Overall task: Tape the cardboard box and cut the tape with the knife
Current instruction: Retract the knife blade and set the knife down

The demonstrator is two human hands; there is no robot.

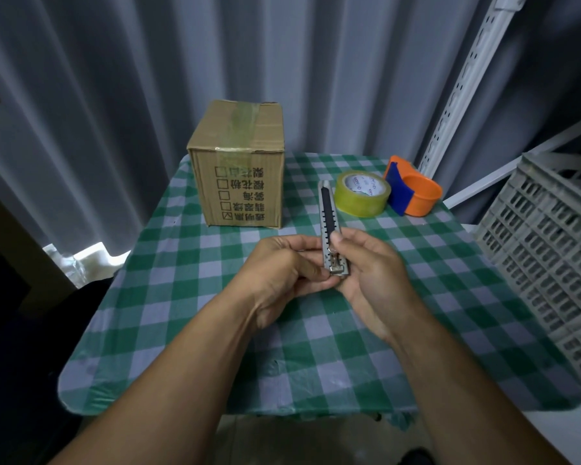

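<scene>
Over the table: both hands hold the knife [329, 226] above the checked cloth [215, 330], near the middle of the table, in front of the box.
Left hand [282, 273]: fingers curled closed around the lower end of the knife from the left; how firmly it bears on the handle cannot be told.
Right hand [366, 270]: fingers closed on the knife from the right, thumb tip [336, 237] resting on the dark slider strip.
Knife: upright, tip pointing away from the person; no blade is seen past the tip, so it reads as retracted, though the tip is small.
Box [240, 166]: stands at the far left of the table, well apart from the hands; a strip of tape already runs over its top and down the near face.
Tape roll [363, 193]: lies flat to the right of the knife tip, not touched.
Dispenser [413, 191]: orange and blue, just beside the roll on its right, not touched.
Crate [544, 250]: grey, at the right edge, clear of the work.
Step in hand: judged as handling the knife slider; whether to extend or retract the blade cannot be told.
Next move: if taping remains, free one hand for the roll, keep the blade in until tape is drawn across the box.
</scene>
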